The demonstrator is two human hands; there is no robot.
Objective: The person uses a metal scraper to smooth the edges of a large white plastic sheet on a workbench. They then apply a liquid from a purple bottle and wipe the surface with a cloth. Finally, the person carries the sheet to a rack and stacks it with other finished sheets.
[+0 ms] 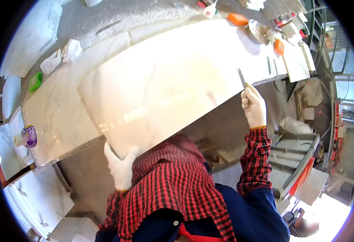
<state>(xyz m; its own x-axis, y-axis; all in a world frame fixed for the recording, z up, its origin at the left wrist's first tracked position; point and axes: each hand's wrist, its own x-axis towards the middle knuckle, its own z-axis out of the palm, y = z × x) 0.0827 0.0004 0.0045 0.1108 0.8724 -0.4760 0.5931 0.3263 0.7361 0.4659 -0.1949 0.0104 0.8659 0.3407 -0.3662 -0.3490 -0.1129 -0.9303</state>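
Note:
A large glossy marble-look slab [177,80] lies on a paler stone bench top [60,121], its near edge jutting toward me. My left hand [120,167], in a white knit glove, is closed on the slab's near left corner; the fingertips beneath are hidden. A thin dark flat file with a ridged face [241,77] points up and away from my right hand [253,107], also gloved. The fingers of that hand are wrapped round the file's lower end, just beside the slab's right edge.
A purple-labelled container [30,136] stands at the bench's left end. Farther back are a green object [35,82] and crumpled white bags [71,51]. Orange boxes [238,19] and a metal bowl [259,32] sit at the far right. A metal frame [294,157] stands right of me.

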